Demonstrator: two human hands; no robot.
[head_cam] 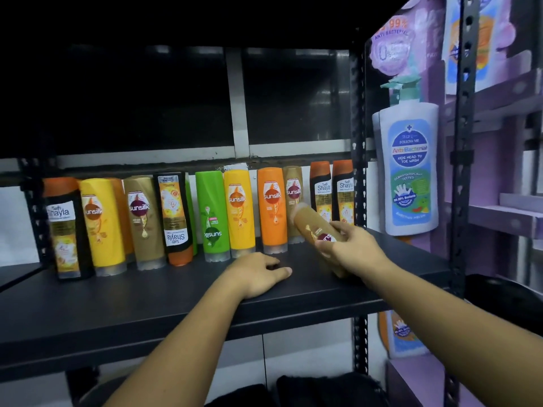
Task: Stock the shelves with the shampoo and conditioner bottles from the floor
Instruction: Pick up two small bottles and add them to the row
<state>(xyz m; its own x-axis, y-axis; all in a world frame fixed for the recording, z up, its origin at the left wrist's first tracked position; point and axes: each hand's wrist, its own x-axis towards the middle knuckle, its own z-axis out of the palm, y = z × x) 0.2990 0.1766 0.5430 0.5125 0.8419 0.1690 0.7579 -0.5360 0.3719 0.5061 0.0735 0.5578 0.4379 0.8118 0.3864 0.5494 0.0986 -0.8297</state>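
Left hand (258, 274) relaxed on shelf (117, 304), right hand (349, 248) around tilted gold bottle (308, 226)

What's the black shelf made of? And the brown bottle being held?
The shelf looks like metal painted matte black: thin flat board, dull sheen. The bottle in the right hand looks like smooth golden-brown plastic with a printed label, though blur hides its shine.

Tilted gold bottle (309, 225) (in right hand (352, 248))
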